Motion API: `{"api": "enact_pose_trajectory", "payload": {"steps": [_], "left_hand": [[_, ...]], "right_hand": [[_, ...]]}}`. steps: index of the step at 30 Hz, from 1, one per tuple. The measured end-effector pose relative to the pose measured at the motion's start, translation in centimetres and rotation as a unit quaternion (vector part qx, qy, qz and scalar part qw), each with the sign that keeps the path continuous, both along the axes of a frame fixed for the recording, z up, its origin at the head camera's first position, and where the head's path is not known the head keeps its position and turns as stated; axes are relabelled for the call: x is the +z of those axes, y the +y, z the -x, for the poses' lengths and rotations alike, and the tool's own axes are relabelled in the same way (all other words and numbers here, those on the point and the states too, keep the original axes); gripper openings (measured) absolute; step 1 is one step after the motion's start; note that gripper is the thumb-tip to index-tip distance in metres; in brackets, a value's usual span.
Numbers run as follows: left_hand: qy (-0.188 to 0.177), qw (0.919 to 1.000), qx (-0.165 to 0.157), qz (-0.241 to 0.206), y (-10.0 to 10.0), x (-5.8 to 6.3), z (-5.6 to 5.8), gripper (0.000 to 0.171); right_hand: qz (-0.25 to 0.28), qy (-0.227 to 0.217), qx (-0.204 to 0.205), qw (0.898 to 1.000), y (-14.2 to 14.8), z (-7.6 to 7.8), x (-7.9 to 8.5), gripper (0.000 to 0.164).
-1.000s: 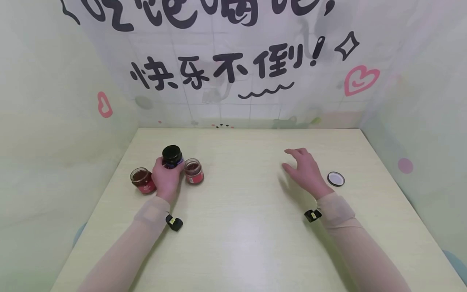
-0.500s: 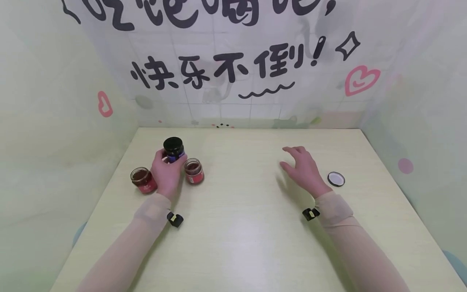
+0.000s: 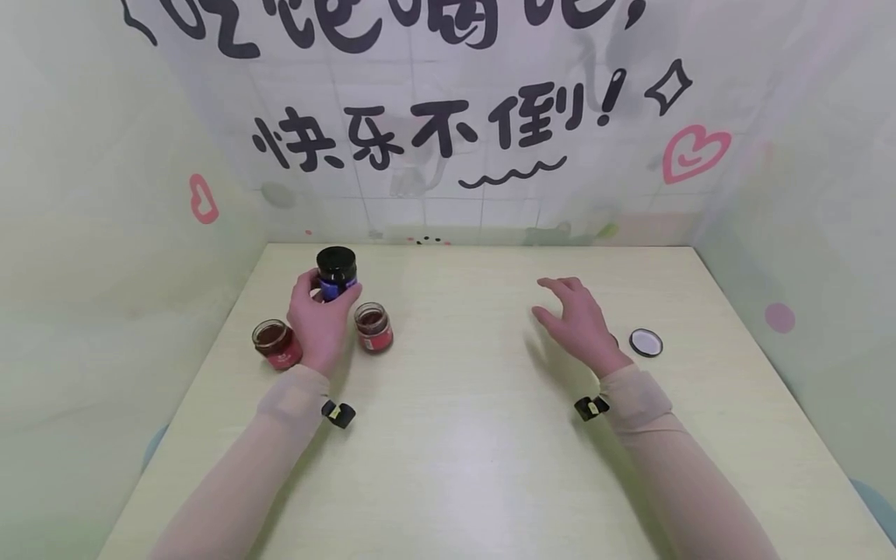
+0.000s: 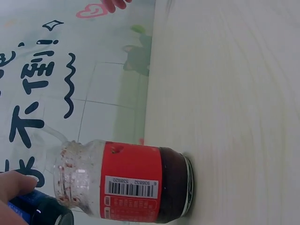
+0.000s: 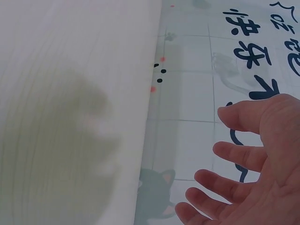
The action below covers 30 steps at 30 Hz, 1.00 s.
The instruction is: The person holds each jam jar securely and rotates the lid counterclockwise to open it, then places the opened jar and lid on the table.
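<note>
My left hand (image 3: 320, 327) grips a jar with a black lid and a blue label (image 3: 337, 274), thumb on its right side, raised above the table at the back left. Just right of that hand stands a lidless glass jar with a red label (image 3: 374, 328), dark red contents inside; the left wrist view shows the barcode on this red-labelled jar (image 4: 132, 183). A second lidless red-labelled jar (image 3: 278, 344) stands to the left, partly behind the hand. Over the right half of the table, my right hand (image 3: 579, 327) is held with fingers spread and nothing in them.
An upturned lid (image 3: 645, 343) with a white inside lies on the table right of my right hand. The pale wooden table (image 3: 448, 435) meets a printed wall covering (image 3: 448, 210) at the back and on both sides. A black camera sits at each wrist.
My left hand has lifted the black-lidded jar up from between the two lidless jars. My right hand has drifted slightly left and away from me.
</note>
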<state>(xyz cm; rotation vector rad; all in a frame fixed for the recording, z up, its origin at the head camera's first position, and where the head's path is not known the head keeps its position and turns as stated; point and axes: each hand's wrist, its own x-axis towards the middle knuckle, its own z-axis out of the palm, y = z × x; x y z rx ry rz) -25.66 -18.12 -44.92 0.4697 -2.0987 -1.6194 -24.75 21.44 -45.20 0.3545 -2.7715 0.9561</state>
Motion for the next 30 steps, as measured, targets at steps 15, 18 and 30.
{"api": "enact_pose_trajectory", "payload": {"steps": [15,18,30], "left_hand": [[0.045,0.9980,-0.043,-0.004,2.4,2.2,-1.9,0.070],[0.050,0.9974,-0.052,-0.002,2.9,2.5,-2.3,0.070],[0.047,0.9957,-0.077,0.020,5.1,2.5,-3.4,0.073]], "right_hand": [[0.024,0.003,0.007,1.000,-1.0,-0.1,1.3,0.053],[0.024,0.004,0.009,1.000,-1.2,-0.2,1.5,0.053],[0.039,-0.002,0.020,0.999,-1.9,-0.4,2.2,0.054]]}}
